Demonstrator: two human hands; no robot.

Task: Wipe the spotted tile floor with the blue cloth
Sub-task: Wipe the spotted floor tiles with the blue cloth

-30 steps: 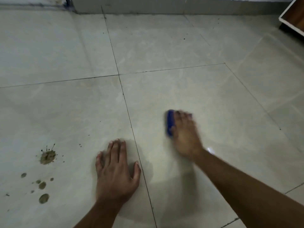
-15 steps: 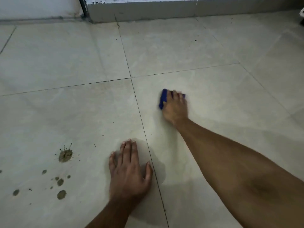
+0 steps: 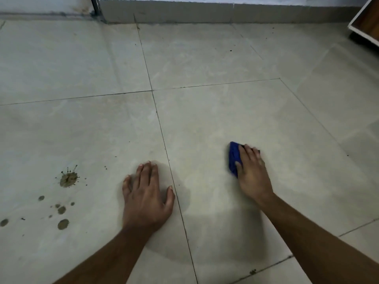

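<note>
My right hand (image 3: 251, 173) presses the folded blue cloth (image 3: 233, 157) flat onto a pale tile of the floor (image 3: 205, 119), right of centre; only the cloth's left edge shows past my fingers. My left hand (image 3: 146, 194) lies flat on the floor, fingers spread, holding nothing, just left of a grout line. A brown splatter (image 3: 68, 179) and several round brown spots (image 3: 61, 210) mark the tile at the lower left, well apart from the cloth.
A low grey skirting and wall (image 3: 205, 11) run along the top. A wooden furniture corner with white edging (image 3: 367, 25) juts in at the top right. Small dark specks dot the far tiles.
My right hand has slid the cloth back toward me and to the right from its far reach half a second ago. My left hand has stayed planted.
</note>
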